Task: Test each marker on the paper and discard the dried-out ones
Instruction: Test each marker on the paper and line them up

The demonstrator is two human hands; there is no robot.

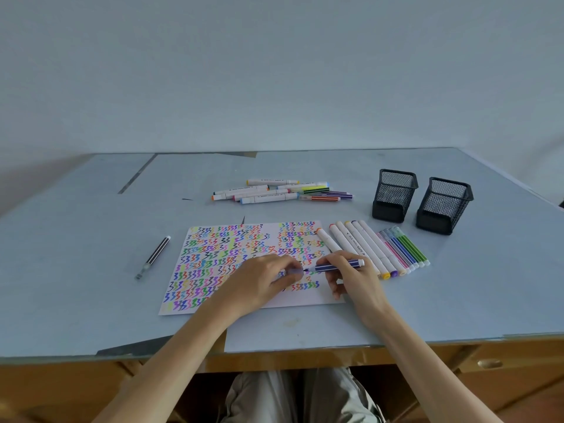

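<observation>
While capless, marker (335,266) between hands.

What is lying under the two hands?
The scribbled paper lies under the left hand and right hand, which hold a purple marker and its cap. Marks beneath the hands are hidden.

A home or office study corner is being suggested: a wooden desk (305,360) with a drawer handle (489,363) is being covered by grey-blue sheeting, and mesh pen holders (393,195) are being kept beside a plain wall (274,71).
</observation>
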